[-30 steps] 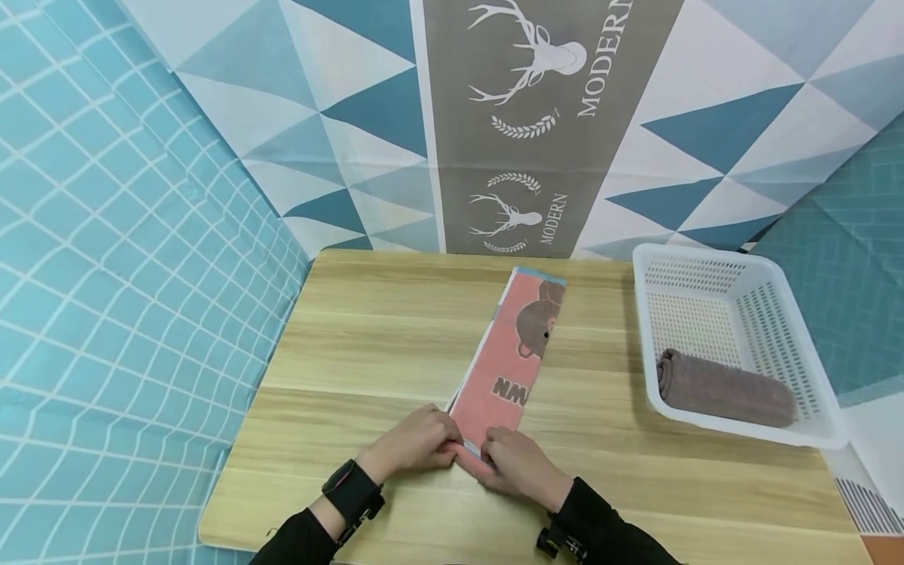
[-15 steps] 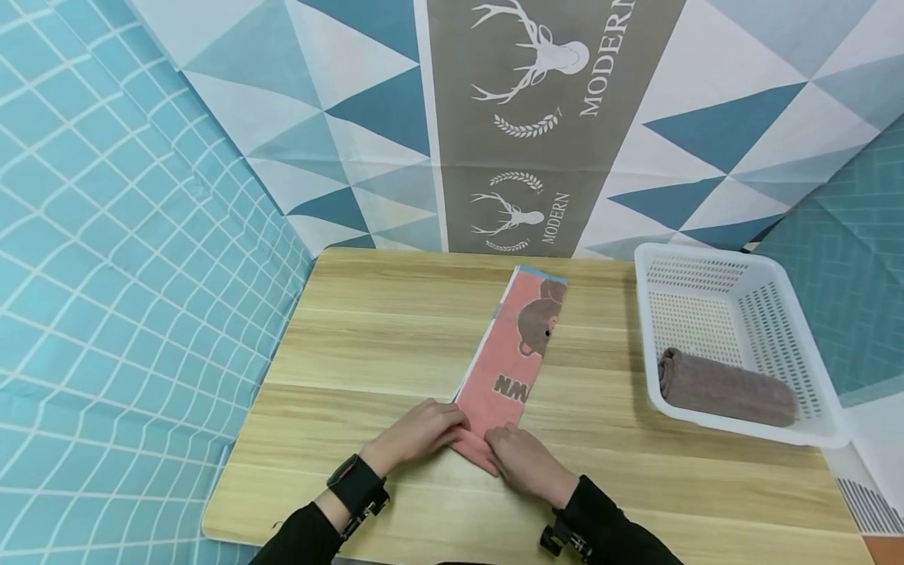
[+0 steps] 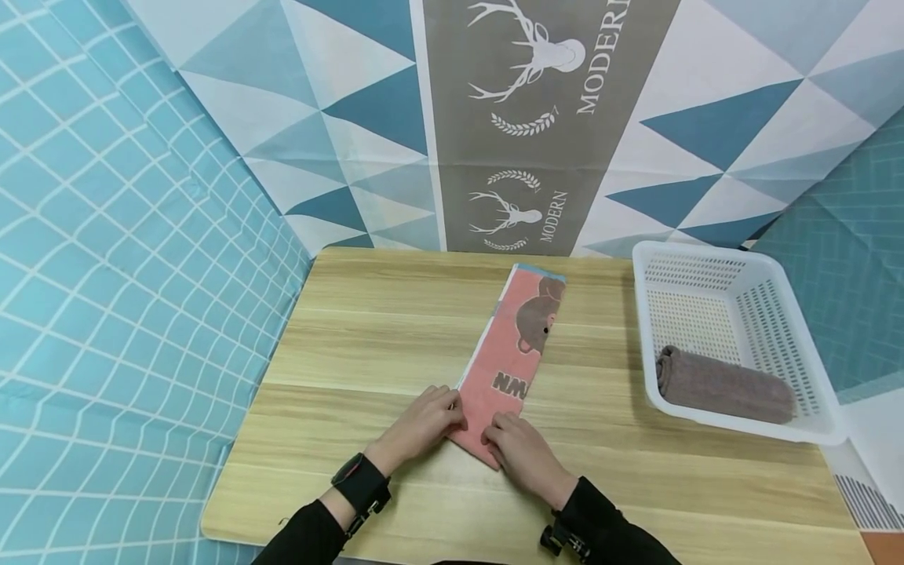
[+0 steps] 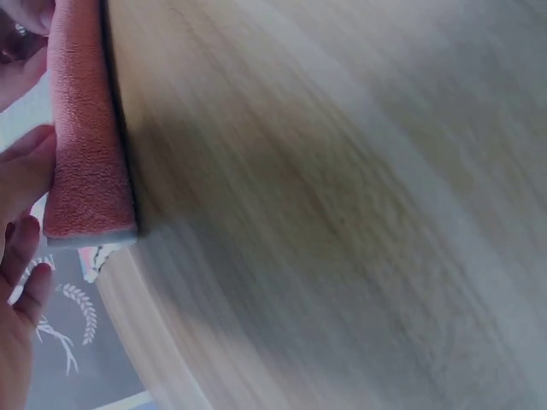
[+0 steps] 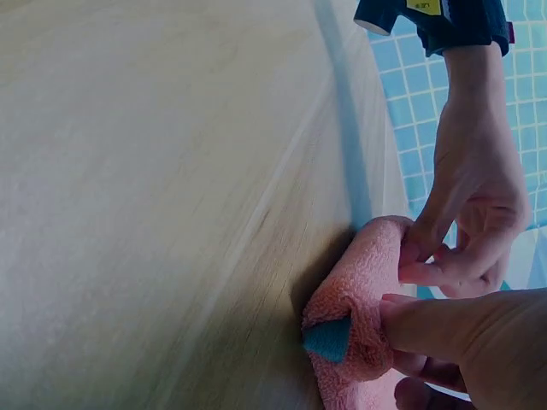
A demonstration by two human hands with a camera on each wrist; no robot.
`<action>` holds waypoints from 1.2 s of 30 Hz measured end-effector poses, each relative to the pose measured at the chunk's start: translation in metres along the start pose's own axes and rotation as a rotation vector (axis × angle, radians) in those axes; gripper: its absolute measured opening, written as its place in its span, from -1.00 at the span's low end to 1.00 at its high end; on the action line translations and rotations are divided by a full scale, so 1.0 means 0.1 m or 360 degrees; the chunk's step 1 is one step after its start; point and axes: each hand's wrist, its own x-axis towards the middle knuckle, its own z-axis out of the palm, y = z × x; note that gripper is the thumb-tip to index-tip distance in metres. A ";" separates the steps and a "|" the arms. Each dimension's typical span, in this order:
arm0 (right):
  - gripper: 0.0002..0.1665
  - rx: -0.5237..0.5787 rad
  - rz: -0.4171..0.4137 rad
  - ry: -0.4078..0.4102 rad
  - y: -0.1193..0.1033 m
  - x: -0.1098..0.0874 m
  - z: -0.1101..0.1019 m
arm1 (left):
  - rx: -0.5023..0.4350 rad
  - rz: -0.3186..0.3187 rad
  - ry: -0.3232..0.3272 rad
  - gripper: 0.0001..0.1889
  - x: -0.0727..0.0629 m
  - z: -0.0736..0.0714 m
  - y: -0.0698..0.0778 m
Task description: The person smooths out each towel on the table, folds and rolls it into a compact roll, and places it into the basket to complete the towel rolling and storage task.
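Note:
A pink towel (image 3: 487,369), folded into a long strip with a brown bear print and letters, lies slantwise on the wooden table. Its near end is turned over into a small roll (image 5: 355,299), with a bit of blue showing at the roll's end. My left hand (image 3: 426,421) holds the left side of this near end, thumb and fingertips against the pink cloth. On the other side my right hand (image 3: 524,455) pinches the roll, its thumb pressed to the cloth in the right wrist view. Both hands partly cover the near end.
At the right stands a white plastic basket (image 3: 641,314) with a rolled brown towel (image 3: 727,386) inside. The table (image 3: 353,329) meets a patterned wall covering at the back. Blue checked cloth (image 3: 127,282) hangs along the left side.
The towel's near edge has been turned over and its end now lies as a pink fold. Both hands have shifted slightly away from the body along the strip.

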 end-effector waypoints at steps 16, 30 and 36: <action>-0.70 -0.0145 0.0022 -0.0056 -0.01 -0.07 0.01 | -0.0013 0.0097 -0.0192 -0.72 -0.05 -0.07 -0.09; -0.71 0.0270 0.0259 -0.0011 0.15 -0.08 -0.04 | -0.0129 -0.0066 -0.0232 -0.79 0.02 -0.07 -0.06; -0.73 0.0315 0.0384 -0.0054 0.21 -0.08 -0.07 | -0.0162 -0.0102 -0.0213 -0.75 0.02 -0.05 -0.06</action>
